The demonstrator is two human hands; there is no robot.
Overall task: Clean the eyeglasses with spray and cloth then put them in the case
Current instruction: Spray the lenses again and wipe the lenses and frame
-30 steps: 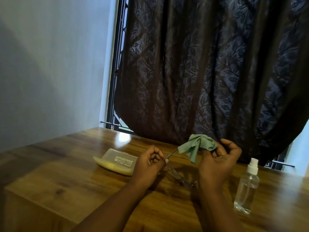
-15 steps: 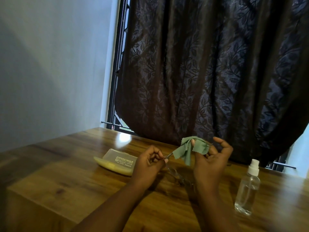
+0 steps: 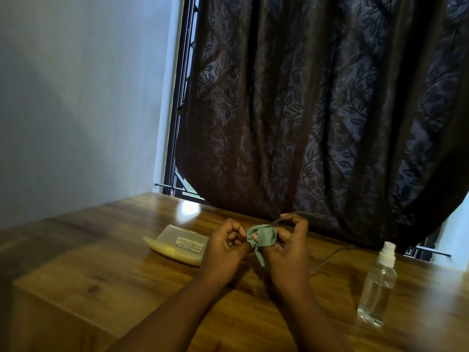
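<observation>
**Two hands, one cloth, one pair of glasses**

On a wooden table (image 3: 106,260) lie one case (image 3: 177,247), far left of the hands, and one clear spray bottle (image 3: 377,285), upright at the near right. One green cloth (image 3: 262,237) and one pair of glasses (image 3: 302,215) are held above the table, between the two. The left hand (image 3: 225,246) is curled, its fingertips pinching the cloth's left edge. The right hand (image 3: 286,250) is also curled, gripping the cloth with a fingertip poking through its folds, while its raised fingers hold a thin temple arm that juts right. The lenses are hidden in the cloth. A dark leaf-patterned curtain (image 3: 317,110) hangs behind.
</observation>
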